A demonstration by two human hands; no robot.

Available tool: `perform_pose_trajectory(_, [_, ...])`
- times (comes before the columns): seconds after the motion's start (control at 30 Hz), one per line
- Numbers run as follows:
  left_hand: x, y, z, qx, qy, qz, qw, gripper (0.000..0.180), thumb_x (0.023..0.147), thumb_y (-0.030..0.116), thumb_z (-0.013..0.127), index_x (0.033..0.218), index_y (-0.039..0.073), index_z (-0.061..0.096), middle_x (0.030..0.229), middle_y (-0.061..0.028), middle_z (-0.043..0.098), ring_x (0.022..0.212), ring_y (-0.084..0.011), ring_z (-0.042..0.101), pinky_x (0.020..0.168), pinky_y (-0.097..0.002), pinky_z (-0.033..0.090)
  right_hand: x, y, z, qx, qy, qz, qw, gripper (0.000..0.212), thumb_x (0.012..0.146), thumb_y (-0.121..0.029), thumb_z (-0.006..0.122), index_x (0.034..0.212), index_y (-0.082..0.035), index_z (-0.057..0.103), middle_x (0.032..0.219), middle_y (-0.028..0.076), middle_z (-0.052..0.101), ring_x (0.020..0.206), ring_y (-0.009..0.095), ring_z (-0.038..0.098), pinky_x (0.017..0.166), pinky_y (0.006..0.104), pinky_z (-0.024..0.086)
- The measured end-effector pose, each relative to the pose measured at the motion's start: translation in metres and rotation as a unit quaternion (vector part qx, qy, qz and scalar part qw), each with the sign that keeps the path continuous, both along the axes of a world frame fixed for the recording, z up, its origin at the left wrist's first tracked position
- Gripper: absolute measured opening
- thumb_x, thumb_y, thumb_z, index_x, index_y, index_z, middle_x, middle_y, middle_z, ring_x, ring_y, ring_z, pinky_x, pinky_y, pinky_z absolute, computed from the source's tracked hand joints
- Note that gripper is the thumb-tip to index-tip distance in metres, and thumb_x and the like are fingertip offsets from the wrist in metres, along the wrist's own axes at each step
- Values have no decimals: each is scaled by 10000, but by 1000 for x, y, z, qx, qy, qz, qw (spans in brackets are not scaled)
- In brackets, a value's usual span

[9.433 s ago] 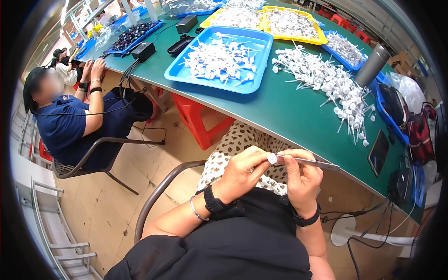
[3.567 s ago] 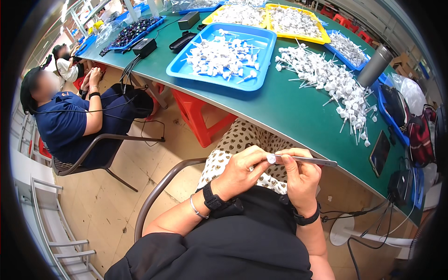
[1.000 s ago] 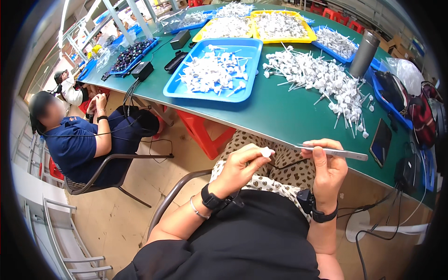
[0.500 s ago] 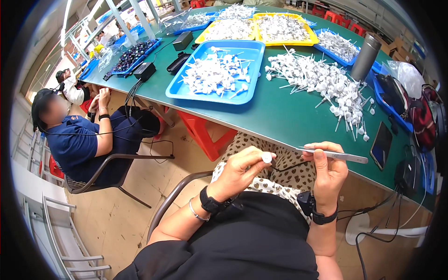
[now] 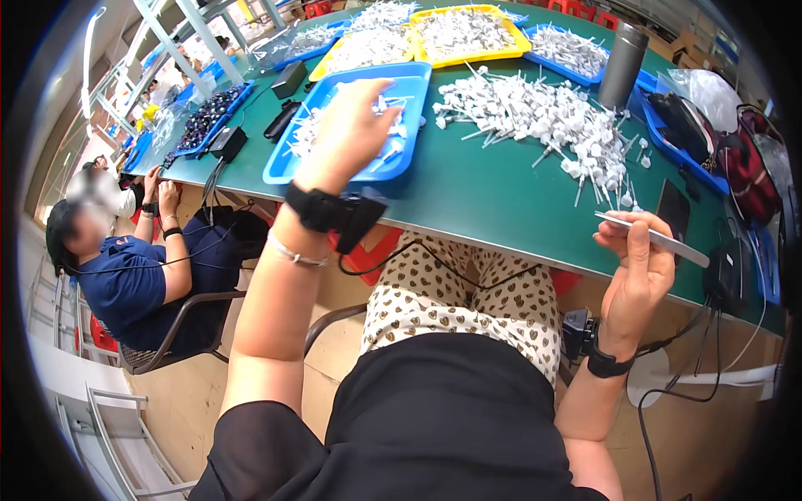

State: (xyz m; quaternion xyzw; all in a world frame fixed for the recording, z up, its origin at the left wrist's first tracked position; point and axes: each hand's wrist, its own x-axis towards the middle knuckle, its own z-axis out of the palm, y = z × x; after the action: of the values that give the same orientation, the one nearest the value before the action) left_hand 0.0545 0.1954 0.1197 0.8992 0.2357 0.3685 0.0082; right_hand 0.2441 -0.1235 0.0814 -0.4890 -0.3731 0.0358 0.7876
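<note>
My left hand (image 5: 351, 129), a little blurred, is stretched over a blue tray (image 5: 407, 154) of small white plastic pieces with thin stems. Its thumb and forefinger are apart, and I see nothing between them; the other fingers are hard to make out. Beyond the table's front edge on the right, my right hand (image 5: 637, 271) pinches metal tweezers (image 5: 687, 250). Their thin tips point left, and their blunt end sticks out to the right. A loose heap of the same white stemmed pieces (image 5: 535, 117) lies on the green table, between both hands and farther back.
Yellow trays (image 5: 520, 48) and more blue trays hold white pieces at the back. A dark grey bottle (image 5: 623, 67) stands behind the heap. A phone (image 5: 672, 209) lies near my right hand. At left, another person (image 5: 125, 267) sits by a tray of dark pieces (image 5: 209, 117).
My left hand has moved forward and left from above my lap to the blue tray; the small white piece it held no longer shows in it. My right hand, with the tweezers, has shifted right.
</note>
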Motion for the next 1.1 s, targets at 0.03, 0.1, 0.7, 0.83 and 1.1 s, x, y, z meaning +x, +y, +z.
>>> perform_pose_trajectory(0.03, [22, -15, 0, -126, 9, -41, 991, 391, 890, 232, 751, 1220, 32, 691, 1207, -193, 696, 1031, -315, 689, 902, -381, 545, 2, -1, -1, 2, 2, -1, 1000, 209, 1047, -180, 596, 1063, 27, 626, 961, 116, 699, 841, 167, 697, 756, 324, 607])
perform_pose_trajectory(0.1, [56, -30, 8, -105, 122, -29, 987, 254, 889, 170, 710, 1097, 27, 745, 1009, -199, 741, 1016, -378, 685, 886, -412, 546, 1, -4, 2, -5, 10, 0, 1000, 207, 1045, -178, 600, 1062, 26, 627, 966, 116, 700, 846, 166, 697, 757, 324, 606])
perform_pose_trajectory(0.7, [96, 2, -4, 121, 391, 58, 911, 191, 867, 67, 607, 1016, 117, 716, 1029, -75, 728, 1096, -281, 648, 1039, -494, 395, -1, -1, 3, 8, 10, 29, 1000, 195, 1024, -153, 634, 1075, 34, 632, 979, 128, 714, 851, 167, 697, 785, 317, 597])
perform_pose_trajectory(0.83, [67, -31, 3, -16, 127, -121, 984, 169, 952, 59, 580, 1112, 26, 624, 1036, -176, 686, 961, -349, 674, 826, -421, 537, -6, 3, -1, 3, 21, 55, 998, 177, 1024, -133, 630, 1086, 33, 625, 979, 129, 713, 856, 165, 698, 782, 314, 597])
perform_pose_trajectory(1.1, [-12, -167, -41, -548, -69, -263, 791, 364, 949, 16, 698, 1287, 21, 561, 1064, -27, 614, 964, -83, 620, 826, -248, 539, -48, 28, -23, -22, 175, 255, 951, 147, 1034, -122, 608, 1094, 13, 605, 1003, 117, 708, 897, 174, 700, 858, 312, 577])
